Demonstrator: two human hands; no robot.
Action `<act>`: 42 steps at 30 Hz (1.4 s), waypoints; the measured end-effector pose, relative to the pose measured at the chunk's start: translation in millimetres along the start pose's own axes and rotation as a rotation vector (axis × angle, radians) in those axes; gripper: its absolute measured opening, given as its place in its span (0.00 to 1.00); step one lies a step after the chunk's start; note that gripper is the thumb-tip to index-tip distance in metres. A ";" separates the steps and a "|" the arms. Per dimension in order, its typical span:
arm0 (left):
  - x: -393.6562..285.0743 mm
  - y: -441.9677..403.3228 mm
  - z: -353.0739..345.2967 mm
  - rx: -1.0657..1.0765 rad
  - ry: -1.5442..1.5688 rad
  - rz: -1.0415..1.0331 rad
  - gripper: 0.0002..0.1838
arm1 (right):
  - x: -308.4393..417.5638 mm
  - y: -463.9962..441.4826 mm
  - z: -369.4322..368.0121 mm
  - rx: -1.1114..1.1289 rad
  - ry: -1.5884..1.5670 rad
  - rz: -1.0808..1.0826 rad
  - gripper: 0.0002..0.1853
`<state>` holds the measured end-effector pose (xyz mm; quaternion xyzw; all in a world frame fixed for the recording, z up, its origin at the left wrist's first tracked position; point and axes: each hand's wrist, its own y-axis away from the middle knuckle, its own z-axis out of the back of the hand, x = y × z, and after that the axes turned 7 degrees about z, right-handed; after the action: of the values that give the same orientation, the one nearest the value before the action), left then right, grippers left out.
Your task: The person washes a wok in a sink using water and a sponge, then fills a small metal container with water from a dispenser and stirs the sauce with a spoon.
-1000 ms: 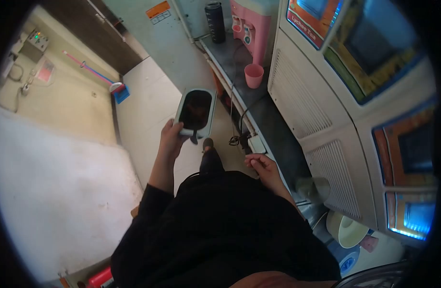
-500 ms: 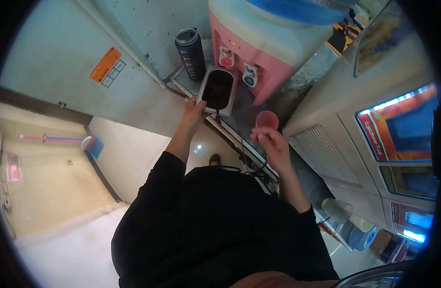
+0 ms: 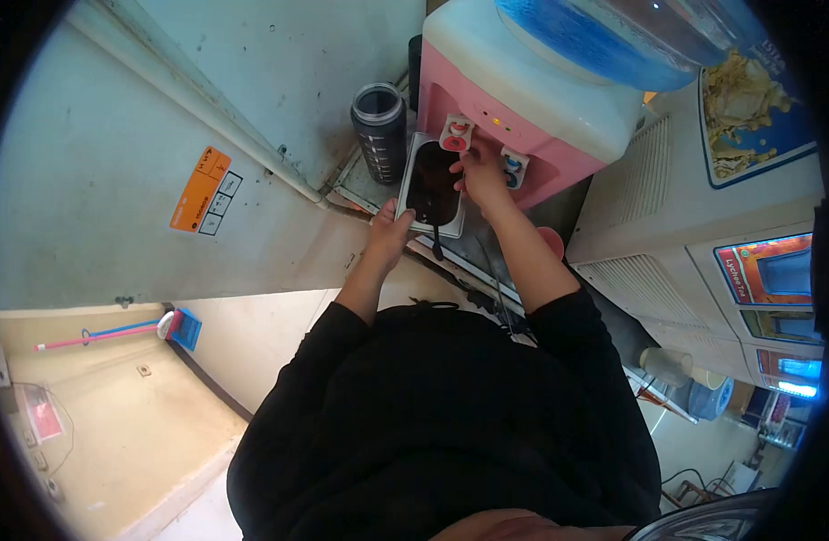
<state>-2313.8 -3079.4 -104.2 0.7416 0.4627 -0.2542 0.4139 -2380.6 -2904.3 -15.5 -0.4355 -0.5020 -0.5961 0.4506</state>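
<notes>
My left hand (image 3: 390, 227) grips the near left corner of a metal pan (image 3: 457, 227), thumb over the rim. Dark contents fill the pan, and a dark utensil handle (image 3: 437, 243) sticks out over its near edge. My right hand (image 3: 480, 176) is just below the red tap (image 3: 456, 132) of a pink and white water dispenser (image 3: 563, 171). Its fingers are partly curled and apart, with nothing seen in them; whether they touch the tap is unclear. The blue tap (image 3: 514, 167) is beside that hand. A pink cup (image 3: 550, 242) stands partly hidden behind my right forearm.
A dark bottle (image 3: 378, 135) with its top uncovered stands left of the pan. A metal cabinet panel (image 3: 279, 90) rises at the left. Drink machines (image 3: 676, 243) stand at the right, with a clear container (image 3: 667, 365) below. Cables (image 3: 500, 311) hang along the counter edge.
My right hand has let go of the pink cup and moved up and left to the red tap. My left hand stays on the pan, and the view has shifted.
</notes>
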 end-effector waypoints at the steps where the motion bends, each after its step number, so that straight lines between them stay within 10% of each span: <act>1: -4.2 0.7 -1.4 -0.005 -0.006 0.002 0.05 | -2.0 -2.5 -2.0 -0.045 0.016 0.006 0.18; 26: -46.9 18.2 -27.2 0.076 0.066 -0.055 0.04 | 61.2 51.1 9.5 0.168 -0.095 -0.042 0.10; 32: -54.2 6.3 -19.6 0.088 0.120 -0.063 0.02 | 49.9 114.6 8.8 0.313 0.374 0.735 0.19; 42: -65.8 10.0 -22.8 0.101 0.099 -0.065 0.03 | 39.0 111.9 12.4 0.022 0.758 0.906 0.12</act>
<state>-2334.2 -3093.7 -38.4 0.7578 0.4929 -0.2537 0.3442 -2279.1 -2906.0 46.9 -0.3586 -0.0762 -0.4531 0.8125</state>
